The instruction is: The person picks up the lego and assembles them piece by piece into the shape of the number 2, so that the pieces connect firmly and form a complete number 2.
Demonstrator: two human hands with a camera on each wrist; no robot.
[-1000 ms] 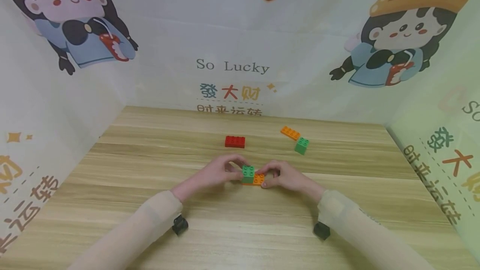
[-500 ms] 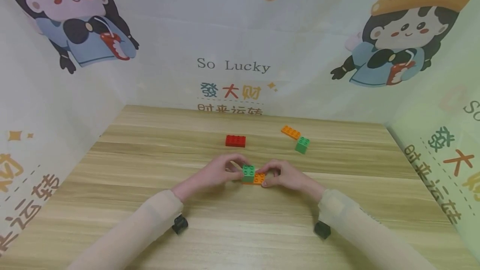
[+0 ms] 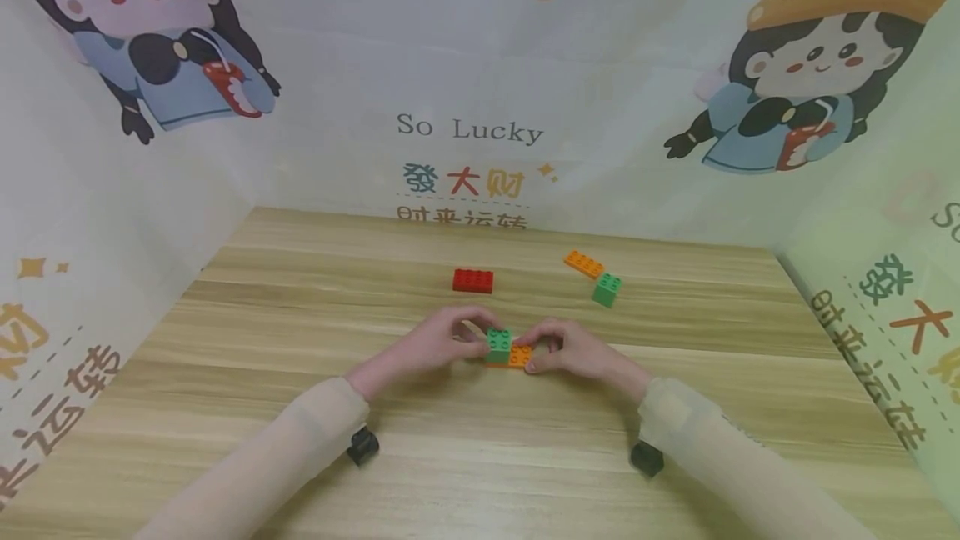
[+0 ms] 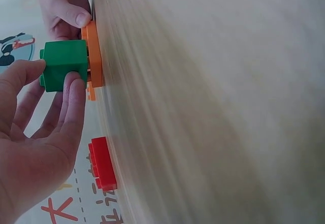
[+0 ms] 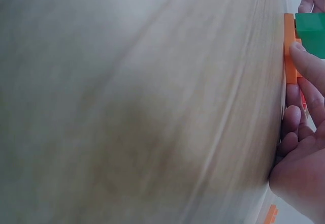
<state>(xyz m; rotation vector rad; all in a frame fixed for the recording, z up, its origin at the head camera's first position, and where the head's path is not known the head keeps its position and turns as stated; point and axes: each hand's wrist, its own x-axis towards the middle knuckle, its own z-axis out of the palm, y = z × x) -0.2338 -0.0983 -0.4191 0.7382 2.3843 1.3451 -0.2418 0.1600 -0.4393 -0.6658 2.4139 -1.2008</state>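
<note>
My left hand (image 3: 450,336) pinches a green two-by-two toy brick (image 4: 65,64) between thumb and fingers. That brick stands over the left end of an orange studded plate (image 3: 521,356). In the left wrist view a narrow gap with studs shows between brick and plate, so I cannot tell whether they are fully joined. At the plate's bare right end, my right hand (image 3: 566,347) grips it, thumb on the near edge (image 5: 289,56). The plate lies flat on the table. Fingers behind the brick are partly hidden in the head view.
Behind my hands lies a red brick (image 3: 473,281). To the back right, another orange plate (image 3: 583,263) touches or nearly touches a second green brick (image 3: 607,290). The wooden table (image 3: 480,457) is bounded by printed cloth walls (image 3: 330,107) at the back and sides.
</note>
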